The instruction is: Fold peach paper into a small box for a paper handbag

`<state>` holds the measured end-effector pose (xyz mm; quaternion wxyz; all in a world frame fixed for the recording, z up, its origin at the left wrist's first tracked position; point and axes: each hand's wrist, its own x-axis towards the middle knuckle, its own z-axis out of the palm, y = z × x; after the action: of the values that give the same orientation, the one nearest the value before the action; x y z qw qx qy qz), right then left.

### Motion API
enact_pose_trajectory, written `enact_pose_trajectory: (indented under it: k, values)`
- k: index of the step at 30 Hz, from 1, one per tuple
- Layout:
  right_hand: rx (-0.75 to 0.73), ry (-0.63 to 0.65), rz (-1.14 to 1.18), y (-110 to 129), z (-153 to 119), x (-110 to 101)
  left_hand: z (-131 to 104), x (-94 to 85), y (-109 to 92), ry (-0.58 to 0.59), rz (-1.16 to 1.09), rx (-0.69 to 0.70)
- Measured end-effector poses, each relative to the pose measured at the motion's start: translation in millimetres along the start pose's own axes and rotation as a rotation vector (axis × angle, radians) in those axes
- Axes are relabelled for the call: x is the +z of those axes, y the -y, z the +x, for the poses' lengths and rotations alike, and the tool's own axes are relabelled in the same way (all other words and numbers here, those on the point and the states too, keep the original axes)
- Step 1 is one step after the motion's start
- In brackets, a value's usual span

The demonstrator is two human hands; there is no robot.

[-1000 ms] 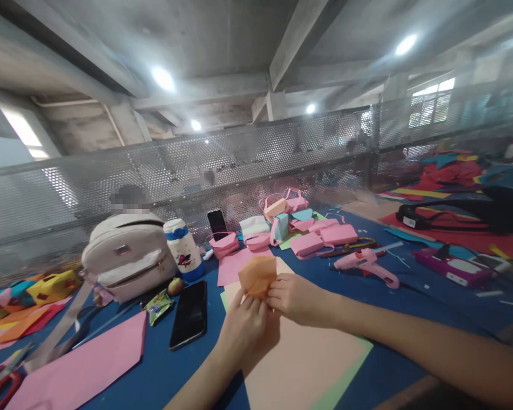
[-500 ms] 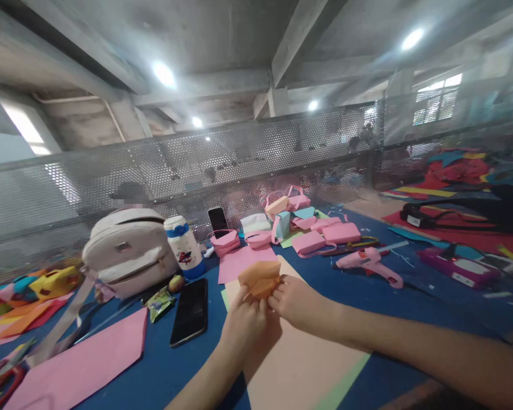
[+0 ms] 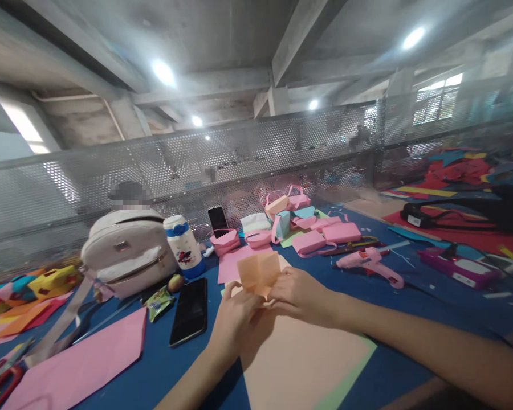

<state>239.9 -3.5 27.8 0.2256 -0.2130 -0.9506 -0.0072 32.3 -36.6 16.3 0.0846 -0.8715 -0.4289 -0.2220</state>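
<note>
A small folded piece of orange paper (image 3: 259, 272) is held up between my two hands, its creased face spread toward the camera. My left hand (image 3: 236, 312) grips its lower left side with bent fingers. At its lower right edge, my right hand (image 3: 297, 293) pinches the paper, thumb and fingers together. Both hands are above a large peach sheet (image 3: 294, 359), which lies over a green sheet (image 3: 350, 378). Beyond the hands is a pink sheet (image 3: 231, 266). The fingertips partly hide the bottom of the orange piece.
Left are a white backpack (image 3: 126, 250), a bottle (image 3: 183, 247), a black phone (image 3: 189, 312), a pink sheet (image 3: 81, 364) and scissors (image 3: 4, 381). Small pink paper bags (image 3: 341, 232) stand behind. A pink glue gun (image 3: 370, 265) and a purple device (image 3: 459, 267) lie right.
The orange paper has opened out and now stands flatter and more upright. My left hand has turned and shifted slightly left; my right hand has moved slightly up and right.
</note>
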Motion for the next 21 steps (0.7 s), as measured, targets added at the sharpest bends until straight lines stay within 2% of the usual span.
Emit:
enact_pose_trajectory:
  k: [5, 10, 16, 21]
  values:
    - [0.122, -0.064, 0.162, -6, -1, 1, -2, 2.1, 10, -0.095, -0.181, -0.053]
    - [0.11, -0.059, 0.149, -7, -1, 2, -2, -0.7, 13, -0.142, -0.281, -0.011]
    - [0.11, -0.107, 0.182, -10, -2, 6, -2, -1.2, 13, -0.156, -0.23, 0.028]
    - [0.097, -0.08, 0.106, -12, -4, 6, -3, -3.1, 11, -0.095, -0.131, 0.051]
